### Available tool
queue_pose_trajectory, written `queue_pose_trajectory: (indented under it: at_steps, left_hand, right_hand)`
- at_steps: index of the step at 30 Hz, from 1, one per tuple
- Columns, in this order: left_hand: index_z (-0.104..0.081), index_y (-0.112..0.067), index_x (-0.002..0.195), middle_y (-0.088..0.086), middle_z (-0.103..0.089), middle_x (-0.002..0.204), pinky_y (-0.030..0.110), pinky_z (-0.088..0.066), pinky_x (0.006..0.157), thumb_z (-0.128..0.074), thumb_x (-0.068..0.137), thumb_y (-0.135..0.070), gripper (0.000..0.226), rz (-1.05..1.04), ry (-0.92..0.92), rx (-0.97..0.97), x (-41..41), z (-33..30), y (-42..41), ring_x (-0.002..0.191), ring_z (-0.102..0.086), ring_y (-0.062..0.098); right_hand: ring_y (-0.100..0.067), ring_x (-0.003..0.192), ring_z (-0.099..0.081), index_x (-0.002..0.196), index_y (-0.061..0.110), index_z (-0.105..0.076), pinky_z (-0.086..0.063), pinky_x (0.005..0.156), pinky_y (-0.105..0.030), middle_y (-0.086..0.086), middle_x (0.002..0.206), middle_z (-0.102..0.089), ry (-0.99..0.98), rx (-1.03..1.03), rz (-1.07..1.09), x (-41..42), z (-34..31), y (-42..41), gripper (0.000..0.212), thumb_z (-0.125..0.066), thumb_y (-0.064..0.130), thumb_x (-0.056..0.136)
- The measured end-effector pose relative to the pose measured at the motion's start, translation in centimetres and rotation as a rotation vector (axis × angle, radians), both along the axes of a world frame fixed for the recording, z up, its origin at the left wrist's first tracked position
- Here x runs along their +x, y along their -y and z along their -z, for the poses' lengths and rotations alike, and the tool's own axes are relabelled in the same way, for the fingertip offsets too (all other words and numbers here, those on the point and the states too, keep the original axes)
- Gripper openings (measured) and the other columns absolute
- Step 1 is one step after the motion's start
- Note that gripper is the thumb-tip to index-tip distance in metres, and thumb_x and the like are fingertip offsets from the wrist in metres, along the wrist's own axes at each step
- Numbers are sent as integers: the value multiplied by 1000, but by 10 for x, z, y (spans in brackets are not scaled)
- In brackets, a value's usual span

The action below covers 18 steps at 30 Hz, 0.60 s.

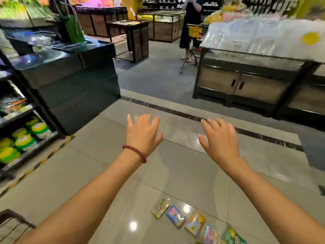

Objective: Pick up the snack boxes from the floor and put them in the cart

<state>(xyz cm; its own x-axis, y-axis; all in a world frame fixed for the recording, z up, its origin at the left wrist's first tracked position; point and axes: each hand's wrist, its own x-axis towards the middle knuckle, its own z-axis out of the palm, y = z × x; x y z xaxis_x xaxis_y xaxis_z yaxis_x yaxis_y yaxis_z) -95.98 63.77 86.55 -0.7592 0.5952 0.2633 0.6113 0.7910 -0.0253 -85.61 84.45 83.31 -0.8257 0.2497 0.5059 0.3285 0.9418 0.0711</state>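
Several colourful snack boxes (195, 221) lie flat in a slanted row on the shiny tiled floor near the bottom of the view, between my forearms. My left hand (142, 132), with a red bead bracelet on its wrist, is stretched forward with fingers spread and holds nothing. My right hand (219, 136) is held out the same way, fingers spread and empty. Both hands hover well above and beyond the boxes. A dark corner of a cart (12, 224) shows at the bottom left.
A black display counter (70, 81) and shelves of green-yellow packs (22, 140) stand on the left. A wooden stand stacked with white bags (255, 81) is on the right. A person in black (190, 27) stands with a yellow cart in the far aisle.
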Motion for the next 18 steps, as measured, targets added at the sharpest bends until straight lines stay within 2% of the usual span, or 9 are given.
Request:
queue_pose_trajectory:
  at_steps: [4,7,10,13,15,18]
  left_hand:
    - [-36,-24,139,3,-41,141,57,-10,112,-42,94,-45,50,10,132,-53,-1,62,-25,130,-39,21]
    - [-34,-27,141,2,-38,145,53,-13,113,-40,94,-49,53,-12,255,-125,-5,123,-29,132,-38,20]
    - [-37,-26,139,3,-41,142,46,-23,108,-40,93,-50,51,4,323,-163,-12,193,-28,128,-42,23]
    - [-35,-25,141,3,-41,144,40,-27,105,-39,94,-50,53,16,389,-201,-18,274,-31,129,-40,23]
    - [-32,-25,143,2,-39,145,40,-28,106,-38,94,-52,56,6,446,-236,-20,336,-33,131,-38,22]
    - [-32,-24,145,5,-37,147,41,-29,107,-40,93,-51,59,11,510,-236,-21,439,-34,132,-38,23]
  right_hand:
    - [-35,91,-60,103,10,-64,-48,73,-43,-9,94,-66,98,-74,38,19,65,-25,35,-72,31,76]
    - [-35,87,-61,104,9,-65,-50,73,-44,-10,92,-65,198,-150,60,26,129,-33,41,-77,30,71]
    - [-35,86,-62,106,8,-66,-50,70,-43,-10,94,-66,268,-208,76,29,198,-36,45,-78,30,68]
    - [-34,91,-61,108,10,-65,-49,71,-42,-9,98,-66,317,-244,80,31,277,-38,41,-59,37,78]
    - [-33,94,-60,113,11,-63,-49,72,-42,-8,103,-65,350,-276,59,27,339,-39,47,-46,41,80]
    - [-33,96,-61,116,11,-63,-50,75,-42,-8,107,-66,391,-334,43,20,441,-33,49,-48,42,80]
